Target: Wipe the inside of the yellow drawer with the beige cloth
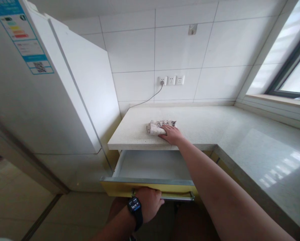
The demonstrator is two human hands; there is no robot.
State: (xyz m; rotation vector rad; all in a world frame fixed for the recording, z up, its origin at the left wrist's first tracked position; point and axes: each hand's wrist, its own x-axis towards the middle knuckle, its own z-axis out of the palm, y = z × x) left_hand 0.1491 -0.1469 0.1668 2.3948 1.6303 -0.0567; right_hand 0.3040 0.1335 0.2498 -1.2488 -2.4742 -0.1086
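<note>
A folded, patterned cloth [155,128] lies on the pale stone countertop [130,134], close to its front edge. My right hand [172,135] rests on the cloth's right part, thumb and fingers around its near side. Below the counter, a drawer [152,164] with a yellow front is pulled out, and its visible inside is white and bare. My left hand [148,202], with a black watch [134,205] on the wrist, is closed around the left part of the metal drawer handle [177,195]. Its fingertips are partly hidden.
A white refrigerator [64,83] stands to the left. Wall sockets [171,80] hold one plug, whose cord [147,100] runs down behind the counter's left end. The counter turns toward me on the right, beneath a window [293,73].
</note>
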